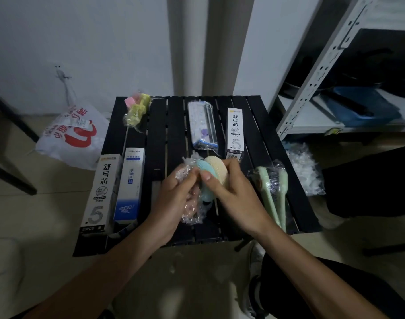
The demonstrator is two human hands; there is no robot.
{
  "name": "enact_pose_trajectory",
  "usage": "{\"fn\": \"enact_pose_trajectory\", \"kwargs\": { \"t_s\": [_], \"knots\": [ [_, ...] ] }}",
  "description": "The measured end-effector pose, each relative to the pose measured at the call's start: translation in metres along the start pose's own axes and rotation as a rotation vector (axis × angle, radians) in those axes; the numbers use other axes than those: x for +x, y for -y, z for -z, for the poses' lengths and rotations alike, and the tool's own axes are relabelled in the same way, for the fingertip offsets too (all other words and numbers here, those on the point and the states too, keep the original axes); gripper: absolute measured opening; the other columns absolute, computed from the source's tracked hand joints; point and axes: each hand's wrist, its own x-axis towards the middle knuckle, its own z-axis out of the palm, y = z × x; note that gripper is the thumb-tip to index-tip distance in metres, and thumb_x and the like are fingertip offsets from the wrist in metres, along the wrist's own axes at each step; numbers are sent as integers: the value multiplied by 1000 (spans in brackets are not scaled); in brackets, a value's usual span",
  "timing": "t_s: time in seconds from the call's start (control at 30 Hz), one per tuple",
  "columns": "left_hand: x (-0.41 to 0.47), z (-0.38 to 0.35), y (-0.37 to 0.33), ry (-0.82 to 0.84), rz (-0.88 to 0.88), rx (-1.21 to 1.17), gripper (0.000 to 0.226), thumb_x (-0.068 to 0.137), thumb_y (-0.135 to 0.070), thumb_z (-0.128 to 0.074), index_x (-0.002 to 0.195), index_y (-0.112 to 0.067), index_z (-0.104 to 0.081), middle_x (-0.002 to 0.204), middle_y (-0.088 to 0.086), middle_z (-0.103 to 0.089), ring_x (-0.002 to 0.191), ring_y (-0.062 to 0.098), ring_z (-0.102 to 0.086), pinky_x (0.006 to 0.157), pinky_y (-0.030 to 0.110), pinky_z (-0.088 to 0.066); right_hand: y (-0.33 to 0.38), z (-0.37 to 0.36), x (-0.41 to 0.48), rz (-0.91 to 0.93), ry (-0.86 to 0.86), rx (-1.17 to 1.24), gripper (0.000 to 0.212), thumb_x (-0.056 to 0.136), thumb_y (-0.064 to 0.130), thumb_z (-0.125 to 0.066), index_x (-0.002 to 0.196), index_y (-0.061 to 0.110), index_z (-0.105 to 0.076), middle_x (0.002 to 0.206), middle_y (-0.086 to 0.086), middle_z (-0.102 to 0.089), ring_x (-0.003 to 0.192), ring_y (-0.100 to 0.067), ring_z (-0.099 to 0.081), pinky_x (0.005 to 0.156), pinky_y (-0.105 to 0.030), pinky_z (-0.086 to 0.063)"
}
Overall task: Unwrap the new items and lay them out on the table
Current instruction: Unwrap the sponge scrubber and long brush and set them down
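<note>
Over the middle of the black slatted table (pixel 261 125), both hands hold a stack of round scouring pads (pixel 216 169), one cream, one light blue, partly out of clear plastic wrap (pixel 192 210). My left hand (pixel 176 203) grips the crinkled wrap, which covers its fingers. My right hand (pixel 229 185) pinches the pads at their edge. Wrapped items lie around: a pair of green brushes (pixel 273 194) at the right, a yellow and pink pack (pixel 137 109) at the far left, a clear-wrapped pack (pixel 202 125) at the back.
Two tall boxes (pixel 100 192) (pixel 129 187) lie at the table's left edge, a third white box (pixel 235 130) at the back right. A white plastic bag (pixel 68 137) sits on the floor to the left. Crumpled plastic (pixel 305 173) and a metal shelf (pixel 316 84) stand to the right.
</note>
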Motion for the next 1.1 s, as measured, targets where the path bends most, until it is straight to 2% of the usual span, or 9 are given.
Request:
{"fn": "enact_pose_trajectory", "kwargs": {
  "t_s": [0.17, 0.27, 0.33, 0.47, 0.67, 0.8, 0.9, 1.03, 1.1],
  "knots": [
    [-1, 2, -6, 54, 29, 61, 21, 105, -31, -52, 111, -13, -62, 62, -3, -47, 45, 8, -33, 39, 19, -27, -7, 5, 9, -137, -46, 225, 53, 79, 49, -87, 119, 21, -66, 108, -3, -77, 100, -23, -76, 88, -43, -63],
    [3, 15, -12, -83, -8, 11, 28, 107, -27, -48, 89, -15, -65, 57, -7, -48, 42, 5, -35, 36, 17, -27, -4, 28, 18, -193, -134, 425, 29, 93, 25, -77, 118, 11, -72, 107, -8, -80, 105, -28, -76, 84, -33, -62],
    [7, 29, -14, -167, -21, -133, 29, 108, -25, -46, 88, -13, -63, 55, -7, -48, 40, 4, -35, 32, 17, -26, -4, 46, 22, -179, -198, 463, 28, 98, 29, -71, 118, 10, -73, 110, -10, -79, 102, -26, -76, 81, -29, -58],
    [6, 30, -14, -188, -32, -66, 26, 105, -21, -51, 84, -13, -63, 54, -6, -48, 38, 6, -35, 34, 18, -29, -18, 54, 26, -97, -250, -131, 41, 94, 64, -63, 110, 27, -72, 108, -1, -69, 95, -13, -66, 79, -35, -54],
    [2, 16, -13, -196, 46, -6, 32, 96, -20, -61, 64, -24, -66, 54, -4, -47, 48, 13, -36, 51, 28, -29, -16, 36, 33, -162, -92, -457, 50, 105, 48, -52, 139, 12, -50, 128, -14, -66, 121, -33, -61, 91, -35, -45],
    [-2, 15, -13, -162, 38, -2, 26, 97, -16, -58, 71, -17, -63, 53, -3, -44, 42, 10, -31, 44, 23, -24, -18, 24, 39, -190, -33, -520, 42, 108, 46, -46, 126, 10, -39, 113, -17, -65, 105, -40, -64, 79, -38, -46],
    [-4, 13, -13, -142, 48, -15, 23, 99, -14, -55, 77, -14, -62, 53, -3, -42, 38, 7, -30, 39, 20, -23, -24, 11, 41, -178, -67, -633, 40, 110, 45, -37, 124, 7, -43, 120, -21, -64, 109, -41, -62, 86, -44, -47],
    [-5, 10, -17, -134, 50, -51, 21, 97, -10, -55, 76, -10, -59, 53, -1, -39, 36, 7, -28, 35, 17, -23, -38, 3, 49, -186, -26, -1013, 90, 90, 44, 12, 124, 8, -62, 118, -18, -64, 107, -35, -50, 98, -46, -33],
    [-6, 9, -17, -123, 45, -54, 22, 97, -10, -55, 75, -11, -59, 53, -1, -40, 38, 8, -27, 35, 17, -23, -40, 5, 50, -200, -9, -1041, 93, 83, 36, 17, 119, 8, -64, 113, -17, -65, 104, -34, -50, 94, -44, -33]
  ]
}}
